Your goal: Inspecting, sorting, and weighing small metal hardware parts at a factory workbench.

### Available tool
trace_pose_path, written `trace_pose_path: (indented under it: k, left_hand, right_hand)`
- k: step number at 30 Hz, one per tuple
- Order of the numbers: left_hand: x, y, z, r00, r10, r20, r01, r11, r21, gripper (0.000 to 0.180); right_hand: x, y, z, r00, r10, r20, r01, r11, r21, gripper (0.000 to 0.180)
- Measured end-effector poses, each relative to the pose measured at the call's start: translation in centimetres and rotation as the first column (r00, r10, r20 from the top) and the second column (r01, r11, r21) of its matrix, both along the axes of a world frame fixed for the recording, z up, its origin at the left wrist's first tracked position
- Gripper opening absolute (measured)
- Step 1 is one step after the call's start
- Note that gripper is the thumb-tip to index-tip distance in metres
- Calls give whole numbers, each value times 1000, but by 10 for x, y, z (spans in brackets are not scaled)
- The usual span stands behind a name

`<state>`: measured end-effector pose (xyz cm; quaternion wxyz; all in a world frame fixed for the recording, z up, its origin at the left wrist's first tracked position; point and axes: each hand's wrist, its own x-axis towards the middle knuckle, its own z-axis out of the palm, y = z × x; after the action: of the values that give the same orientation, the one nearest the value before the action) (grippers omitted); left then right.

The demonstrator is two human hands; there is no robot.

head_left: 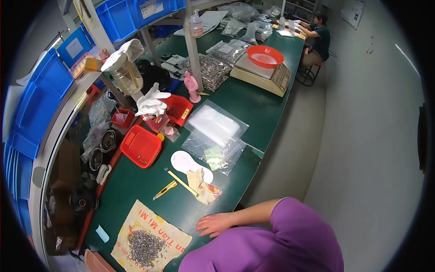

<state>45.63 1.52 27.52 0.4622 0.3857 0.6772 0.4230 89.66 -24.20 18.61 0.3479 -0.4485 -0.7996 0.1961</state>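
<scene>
My right hand (215, 225) lies flat on the green table near its front edge, fingers stretched out and holding nothing. Its bare forearm comes out of a purple sleeve. Left of it, a yellowish printed sheet (179, 239) carries a heap of small metal parts (146, 247). Beyond the hand are a crumpled piece of the same printed material (209, 194) and a white insole-shaped piece (183, 161). A yellow strip (181, 182) and a yellow utility knife (165, 190) lie beside them. My left hand is outside the picture.
Clear plastic bags (215, 124) lie farther along the table (253, 115). A red tray (140, 146), white gloves (152, 102) and a pink handheld fan (192, 87) stand left. Farther off are a scale (263, 75) with a red bowl (265, 56) and a seated co-worker (319, 41).
</scene>
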Motion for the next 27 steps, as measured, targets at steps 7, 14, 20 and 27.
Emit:
trace_pose_path:
  k: [7, 14, 20, 27]
  left_hand:
    - [48, 25, 3, 992, 3, 125, -21, 989, 147, 19]
    - [-3, 32, -45, 898, -287, 334, 89, 861, 501, 25]
    - [-91, -27, -34, 627, -585, 514, 133, 731, 669, 20]
    - [-248, -20, -22, 671, -309, 674, -322, 697, 640, 20]
  right_hand:
    - [-4, -8, 2, 996, -28, 81, 25, 999, 31, 68]
    - [-31, -32, -20, 804, -415, 425, 253, 886, 388, 53]
    - [-73, -36, -16, 620, -713, 327, 542, 690, 479, 45]
    - [-85, -32, -10, 603, -707, 370, 541, 703, 463, 64]
